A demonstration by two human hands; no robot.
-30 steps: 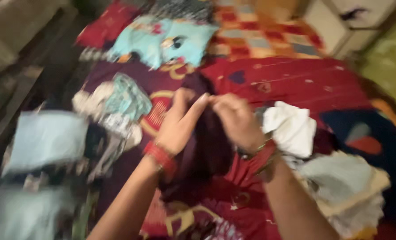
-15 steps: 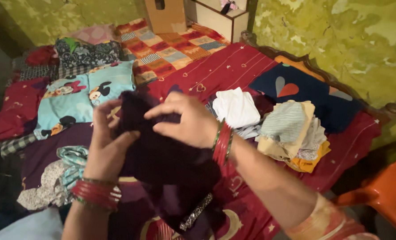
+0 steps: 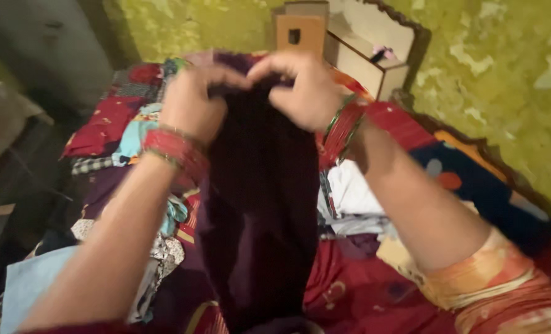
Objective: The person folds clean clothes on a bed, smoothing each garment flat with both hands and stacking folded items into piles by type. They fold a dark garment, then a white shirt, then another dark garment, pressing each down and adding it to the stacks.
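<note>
Dark maroon garment (image 3: pixel 257 204): we pinch top edge, left hand (image 3: pixel 192 102) and right hand (image 3: pixel 306 89) fingers closed on it, cloth hanging above bed (image 3: pixel 362 291) middle. White folded cloth (image 3: pixel 352 192) toward right edge. Best kept level, grip even, so it hangs straight.

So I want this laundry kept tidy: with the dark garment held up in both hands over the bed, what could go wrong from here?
1. The dark garment hangs long from the left hand and right hand; its lower end could drag across the red bedspread and crease.
2. It hangs right beside the white folded cloth, so swinging it might knock that cloth loose.
3. Both hands seem to pinch only the top edge, so a slip could drop it.
</note>
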